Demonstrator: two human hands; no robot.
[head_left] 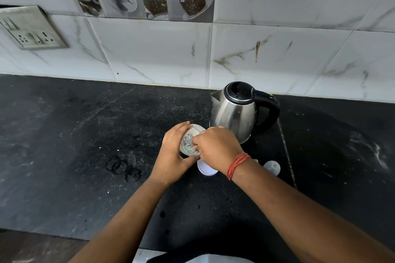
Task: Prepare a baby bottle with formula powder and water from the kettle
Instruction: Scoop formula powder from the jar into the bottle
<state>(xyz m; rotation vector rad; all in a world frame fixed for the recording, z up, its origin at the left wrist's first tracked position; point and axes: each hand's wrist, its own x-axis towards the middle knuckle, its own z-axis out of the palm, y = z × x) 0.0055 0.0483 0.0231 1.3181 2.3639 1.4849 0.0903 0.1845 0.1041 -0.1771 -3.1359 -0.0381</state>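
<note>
Mid-frame, left hand is gripping a clear round plastic baby bottle; right hand is pinching at its open mouth. Shiny steel kettle is sitting just behind on speckled black stone counter.

**Both hands meeting over a held container**

The left hand is curling its fingers and thumb around a clear container, gripping it from the left. The right hand is reaching in from the right, fingers bent down at the container's mouth, with red thread circling its wrist. Both forearms are converging from below.
</note>
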